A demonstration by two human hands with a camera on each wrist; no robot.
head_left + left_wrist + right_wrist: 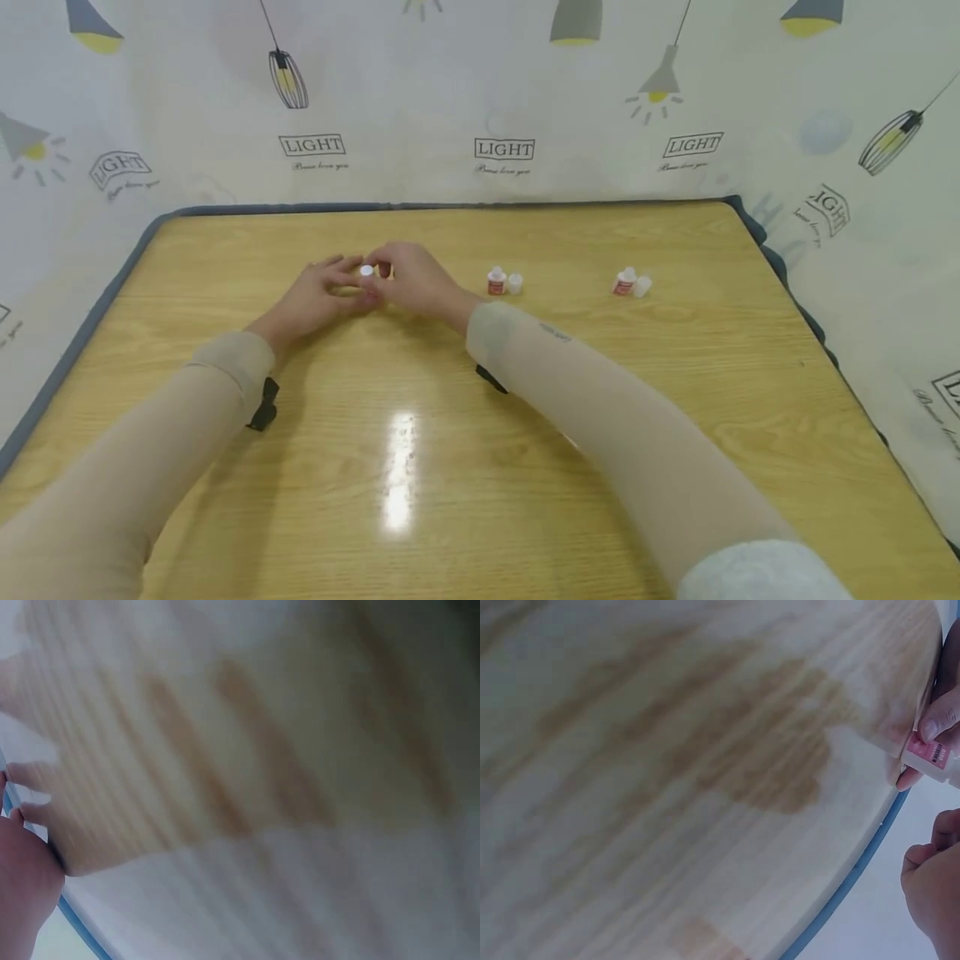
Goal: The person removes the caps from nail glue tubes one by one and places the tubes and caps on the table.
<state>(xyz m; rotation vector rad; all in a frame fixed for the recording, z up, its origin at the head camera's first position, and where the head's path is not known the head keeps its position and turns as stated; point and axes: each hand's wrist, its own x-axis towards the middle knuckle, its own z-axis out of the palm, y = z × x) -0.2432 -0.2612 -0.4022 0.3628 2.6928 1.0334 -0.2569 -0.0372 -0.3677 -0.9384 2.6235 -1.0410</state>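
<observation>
My left hand [324, 292] pinches a small white bottle with a pink-red label [930, 754] between thumb and fingers, a little above the table. In the head view, its white cap [367, 271] shows between the thumb and forefinger of my right hand [420, 279], which pinch it. The other fingers of the right hand are curled in the right wrist view. Most of the bottle is hidden by the hands in the head view. The left wrist view catches only part of the left hand [26, 881], and no bottle is visible there.
Right of the hands stands a red-labelled bottle [497, 282] with a white cap [515, 284] beside it. Farther right is a similar bottle [625, 282] with another white cap [642, 287]. The wooden table [480, 467] ends at a lamp-printed cloth [420, 100] behind.
</observation>
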